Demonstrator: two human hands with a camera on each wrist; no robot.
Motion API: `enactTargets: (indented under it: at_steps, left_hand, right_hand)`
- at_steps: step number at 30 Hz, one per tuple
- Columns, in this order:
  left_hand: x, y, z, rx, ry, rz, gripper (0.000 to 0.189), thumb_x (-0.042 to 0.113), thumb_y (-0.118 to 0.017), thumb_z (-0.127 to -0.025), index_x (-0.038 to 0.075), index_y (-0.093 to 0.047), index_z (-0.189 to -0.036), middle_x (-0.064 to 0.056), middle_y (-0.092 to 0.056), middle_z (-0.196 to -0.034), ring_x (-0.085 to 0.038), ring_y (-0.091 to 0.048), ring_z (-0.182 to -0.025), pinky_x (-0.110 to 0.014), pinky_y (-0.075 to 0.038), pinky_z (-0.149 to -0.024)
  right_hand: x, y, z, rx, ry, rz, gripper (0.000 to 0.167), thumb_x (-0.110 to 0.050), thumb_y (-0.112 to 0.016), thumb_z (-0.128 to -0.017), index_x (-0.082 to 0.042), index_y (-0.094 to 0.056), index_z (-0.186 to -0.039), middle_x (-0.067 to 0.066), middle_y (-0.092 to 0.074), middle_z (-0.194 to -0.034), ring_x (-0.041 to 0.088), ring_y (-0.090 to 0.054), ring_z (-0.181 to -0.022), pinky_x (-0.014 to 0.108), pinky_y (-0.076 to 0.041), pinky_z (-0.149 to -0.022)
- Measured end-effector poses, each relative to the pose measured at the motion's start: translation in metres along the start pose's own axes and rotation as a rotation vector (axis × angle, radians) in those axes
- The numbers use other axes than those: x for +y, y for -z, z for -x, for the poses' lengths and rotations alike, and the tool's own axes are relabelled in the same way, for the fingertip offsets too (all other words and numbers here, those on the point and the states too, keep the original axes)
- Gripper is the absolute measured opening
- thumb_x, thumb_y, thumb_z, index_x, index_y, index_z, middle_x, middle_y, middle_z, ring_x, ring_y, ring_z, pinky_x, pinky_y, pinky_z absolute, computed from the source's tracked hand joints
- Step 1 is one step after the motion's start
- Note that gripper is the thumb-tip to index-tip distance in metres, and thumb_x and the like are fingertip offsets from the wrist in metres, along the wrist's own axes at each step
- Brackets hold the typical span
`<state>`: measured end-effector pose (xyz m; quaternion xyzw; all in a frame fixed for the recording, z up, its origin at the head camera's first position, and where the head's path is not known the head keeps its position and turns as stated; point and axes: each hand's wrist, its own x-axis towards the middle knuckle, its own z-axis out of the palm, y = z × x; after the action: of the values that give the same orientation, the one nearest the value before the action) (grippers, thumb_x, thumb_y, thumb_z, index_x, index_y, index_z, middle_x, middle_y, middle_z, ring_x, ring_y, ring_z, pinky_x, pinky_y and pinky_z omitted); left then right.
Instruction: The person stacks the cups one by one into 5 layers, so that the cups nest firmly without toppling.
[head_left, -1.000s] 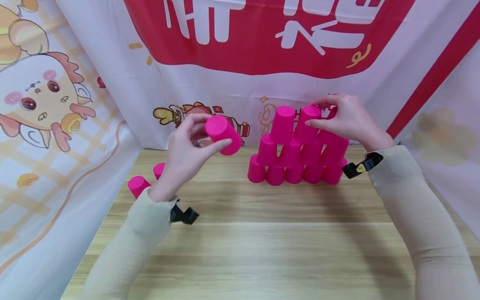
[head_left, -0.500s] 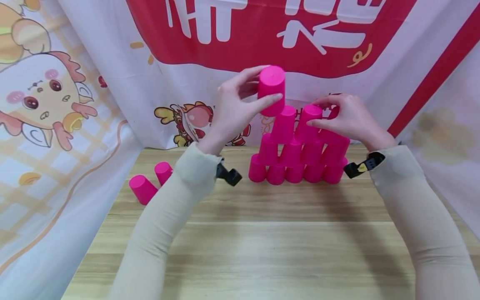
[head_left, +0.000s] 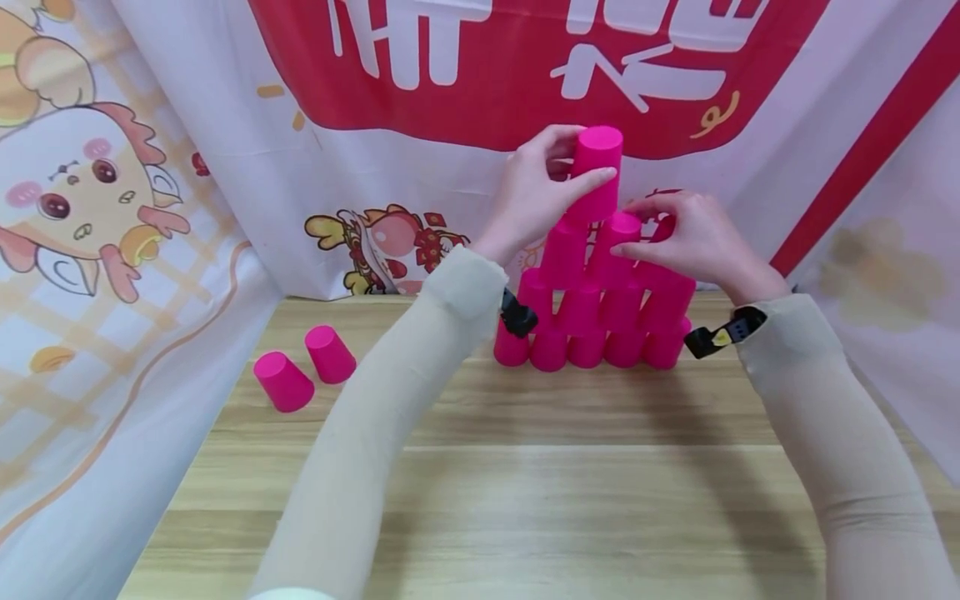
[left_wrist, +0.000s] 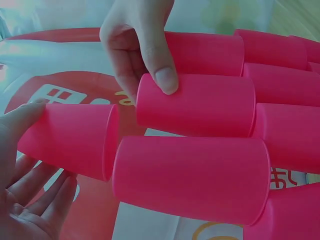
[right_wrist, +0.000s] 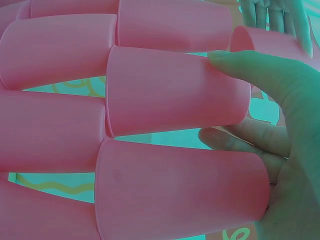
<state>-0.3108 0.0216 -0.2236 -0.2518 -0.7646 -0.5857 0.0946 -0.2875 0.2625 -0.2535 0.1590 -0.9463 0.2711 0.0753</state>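
Note:
A bright pink cup (head_left: 597,171), bottom up, is held between the thumb and fingers of my left hand (head_left: 536,179). In the left wrist view its rim sits right at the tops of two cups in the stack's upper row. My right hand (head_left: 693,233) holds the middle cup (head_left: 617,248) of that row; in the right wrist view the thumb (right_wrist: 240,65) lies on its near side and the fingers are behind. Left of it stands another upper-row cup (head_left: 564,258); the right-hand one (right_wrist: 180,190) sits by the palm. Below are two longer rows of upside-down pink cups (head_left: 587,348).
Two more upside-down pink cups (head_left: 283,382) stand apart on the left of the wooden table (head_left: 480,500). A printed cloth (head_left: 420,150) hangs close behind the stack, and another cloth (head_left: 97,333) borders the left side.
My left hand has carried its cup rightward and up from the left of the stack to over the upper row, straightening it upright. The right hand has stayed at the middle cup.

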Motion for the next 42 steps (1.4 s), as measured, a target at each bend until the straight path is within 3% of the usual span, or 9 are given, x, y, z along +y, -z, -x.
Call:
enactTargets:
  at_steps: [6,14,23,29,34,37,42]
  left_hand:
    - [-0.003,-0.007,-0.003,-0.029,0.048,-0.033,0.063,0.033,-0.084,-0.085,0.022,-0.056,-0.141,0.008,-0.064,-0.125,-0.007,-0.061,-0.107,-0.019,-0.053,-0.085]
    - [-0.008,-0.009,-0.001,-0.031,0.043,-0.030,0.064,0.034,-0.085,-0.084,0.020,-0.056,-0.140,0.008,-0.063,-0.127,-0.007,-0.061,-0.107,-0.020,-0.053,-0.086]
    - [-0.014,-0.007,0.001,-0.079,0.114,-0.046,0.074,0.040,-0.086,-0.081,0.025,-0.053,-0.145,0.010,-0.059,-0.132,-0.006,-0.058,-0.111,-0.022,-0.054,-0.085]
    - [-0.018,-0.005,0.003,-0.098,0.105,-0.045,0.076,0.041,-0.086,-0.081,0.027,-0.051,-0.147,0.010,-0.059,-0.133,-0.008,-0.057,-0.113,-0.023,-0.054,-0.086]
    - [-0.017,0.000,0.005,-0.073,0.111,-0.067,0.072,0.045,-0.084,-0.082,0.028,-0.054,-0.145,0.011,-0.059,-0.134,-0.010,-0.058,-0.116,-0.022,-0.052,-0.090]
    - [-0.015,0.006,0.007,-0.039,0.087,-0.053,0.068,0.043,-0.084,-0.084,0.026,-0.056,-0.143,0.010,-0.059,-0.134,-0.011,-0.058,-0.119,-0.022,-0.050,-0.092]
    - [-0.013,0.025,0.016,0.018,-0.019,-0.016,0.065,0.034,-0.084,-0.085,0.016,-0.056,-0.142,0.003,-0.062,-0.133,-0.011,-0.058,-0.120,-0.022,-0.047,-0.097]
  right_hand:
    - [0.001,0.000,0.000,0.006,0.016,0.014,0.077,-0.052,-0.084,-0.080,-0.012,-0.062,-0.141,0.007,-0.065,-0.125,0.023,-0.062,-0.092,0.026,-0.055,-0.070]
    - [0.001,0.000,-0.001,0.001,0.020,0.020,0.079,-0.053,-0.084,-0.080,-0.011,-0.060,-0.142,0.009,-0.064,-0.127,0.024,-0.062,-0.094,0.027,-0.055,-0.072]
    - [0.002,0.000,0.000,0.005,0.027,0.030,0.080,-0.053,-0.084,-0.079,-0.011,-0.060,-0.142,0.009,-0.064,-0.127,0.024,-0.063,-0.093,0.030,-0.056,-0.073]
    - [0.003,-0.001,0.001,0.009,0.035,0.031,0.080,-0.051,-0.086,-0.078,-0.011,-0.059,-0.143,0.009,-0.064,-0.127,0.025,-0.063,-0.093,0.033,-0.056,-0.073]
    - [0.002,0.002,0.004,0.007,0.005,-0.014,0.082,-0.053,-0.086,-0.078,-0.016,-0.057,-0.146,0.007,-0.063,-0.131,0.024,-0.064,-0.099,0.028,-0.058,-0.075]
    - [-0.002,0.006,0.008,0.030,-0.031,-0.059,0.084,-0.053,-0.084,-0.079,-0.019,-0.053,-0.149,0.005,-0.060,-0.138,0.027,-0.061,-0.114,0.039,-0.059,-0.085]
    - [-0.012,0.014,0.022,0.169,-0.065,-0.098,0.082,-0.050,-0.083,-0.082,-0.025,-0.049,-0.153,0.000,-0.053,-0.149,0.029,-0.048,-0.133,0.059,-0.045,-0.103]
